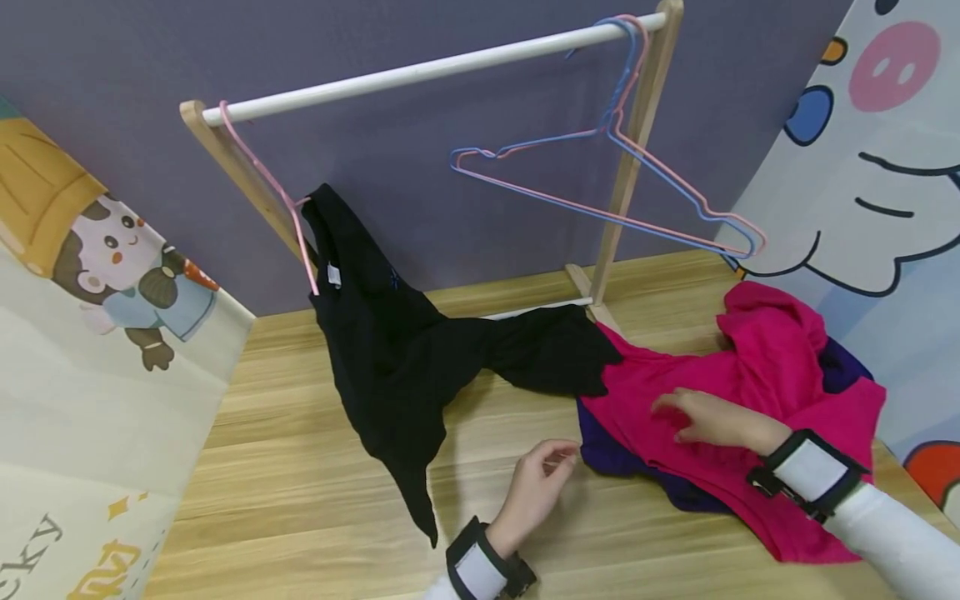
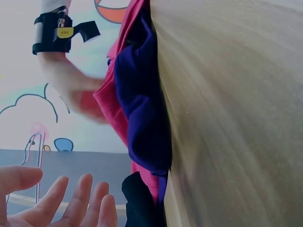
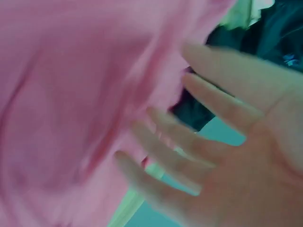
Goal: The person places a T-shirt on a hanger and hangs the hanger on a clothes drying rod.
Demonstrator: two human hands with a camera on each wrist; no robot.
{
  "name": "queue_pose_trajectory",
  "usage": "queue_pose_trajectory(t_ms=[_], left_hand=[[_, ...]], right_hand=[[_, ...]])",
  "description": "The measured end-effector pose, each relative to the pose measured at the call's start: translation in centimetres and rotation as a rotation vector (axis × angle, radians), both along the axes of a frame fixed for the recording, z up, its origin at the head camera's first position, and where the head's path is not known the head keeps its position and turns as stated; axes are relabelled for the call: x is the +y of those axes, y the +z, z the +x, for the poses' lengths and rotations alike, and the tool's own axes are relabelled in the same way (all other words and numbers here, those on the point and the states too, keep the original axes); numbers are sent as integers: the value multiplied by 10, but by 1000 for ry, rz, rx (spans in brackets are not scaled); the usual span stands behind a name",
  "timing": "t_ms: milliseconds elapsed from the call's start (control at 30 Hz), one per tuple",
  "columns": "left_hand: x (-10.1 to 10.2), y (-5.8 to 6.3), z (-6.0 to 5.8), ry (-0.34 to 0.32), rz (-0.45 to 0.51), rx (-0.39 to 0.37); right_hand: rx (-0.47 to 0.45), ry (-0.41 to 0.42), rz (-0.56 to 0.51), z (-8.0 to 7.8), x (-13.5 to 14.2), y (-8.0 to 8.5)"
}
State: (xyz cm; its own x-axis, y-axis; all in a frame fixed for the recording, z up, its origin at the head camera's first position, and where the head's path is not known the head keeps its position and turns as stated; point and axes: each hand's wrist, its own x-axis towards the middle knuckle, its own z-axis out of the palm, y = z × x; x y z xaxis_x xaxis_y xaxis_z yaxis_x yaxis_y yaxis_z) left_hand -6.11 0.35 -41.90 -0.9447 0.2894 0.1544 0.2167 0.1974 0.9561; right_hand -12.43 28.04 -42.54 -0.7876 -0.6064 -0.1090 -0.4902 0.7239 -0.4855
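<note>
Bearing pink garment (image 1: 780,375): wood-grain tabletop (image 1: 292,454), grey wall (image 1: 397,158) behind

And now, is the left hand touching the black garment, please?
Apart: the head view shows a strip of wooden surface between the left hand and the black garment.

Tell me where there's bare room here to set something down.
The widest bare patch of wooden surface lies left of the black garment, up to the cartoon panel. A smaller one lies between that garment's lower tip and the left hand. The right is crowded: pink garment over purple garment, beneath the right hand.
</note>
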Motion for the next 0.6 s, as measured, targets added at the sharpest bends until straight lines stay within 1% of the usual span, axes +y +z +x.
queue_pose_trajectory(t_ms=[100,200,300,433,533,600], left_hand=[[1,-1,0,-7,-3,6],[0,-1,-2,-10,-12,-3],[0,-20,-9,-10,-9,-5],[-1,-43,-19,-9,-5,6],[-3,-36,-21,-10,-19,9],[-5,-26,-21,-12,-35,17]], right_hand=[[32,-2,71,3,11,-10],[119,31,67,6,14,-21],[183,40,46,6,12,-29],[233,52,34,4,11,-33],[287,67,-10,2,12,-31],[317,70,-52,0,13,-27]])
